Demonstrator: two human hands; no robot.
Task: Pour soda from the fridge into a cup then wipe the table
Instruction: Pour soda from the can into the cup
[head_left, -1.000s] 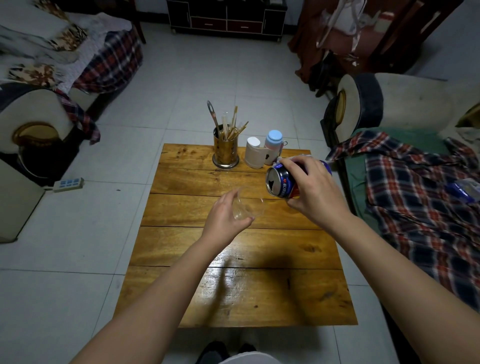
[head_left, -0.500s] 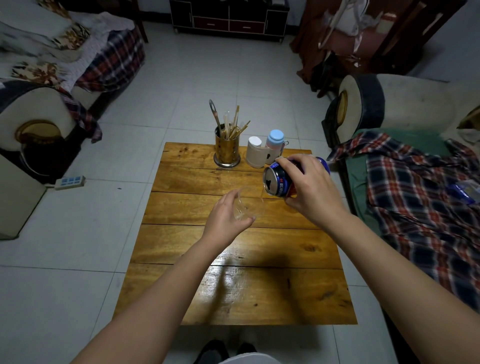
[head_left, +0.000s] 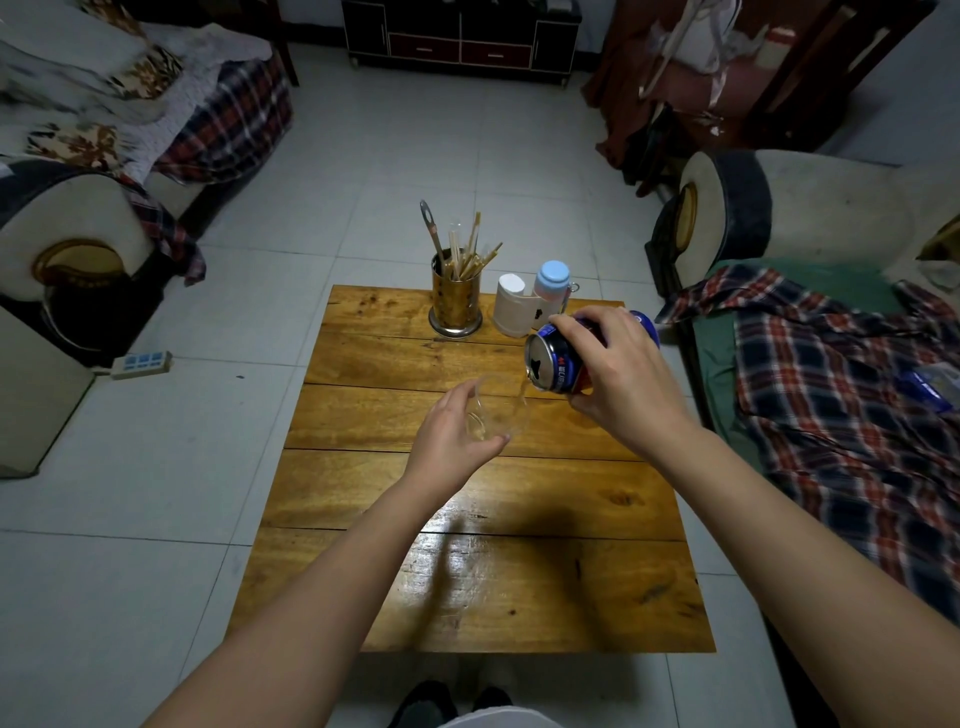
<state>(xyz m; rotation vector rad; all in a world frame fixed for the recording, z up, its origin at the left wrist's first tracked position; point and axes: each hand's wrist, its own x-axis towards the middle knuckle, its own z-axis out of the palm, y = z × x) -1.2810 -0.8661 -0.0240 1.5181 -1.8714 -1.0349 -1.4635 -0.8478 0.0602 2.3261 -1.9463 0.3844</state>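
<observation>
Tipped far over on its side, the soda can is held by the right hand, whose fingers are wrapped over its top side, so that the open hole faces down toward the cup. The clear cup is held by the left hand, with the fingers curled round its near side and the thumb under it, most likely so that it is kept steady and is not knocked over. The can's mouth is kept just above the cup's far rim, and a thin stream seems to be falling in, so that nothing is spilled on the desk. Very little soda can be seen in the cup, so the pour is judged to be only just begun, and the wiping is not yet done. Blue, red and white colours are seen on the can, with a small red mark and some white letters, but the words are too blurred to be read. A gold holder full of sticks, a white cup and a bottle with a blue lid are kept at the far edge, out of the way.
</observation>
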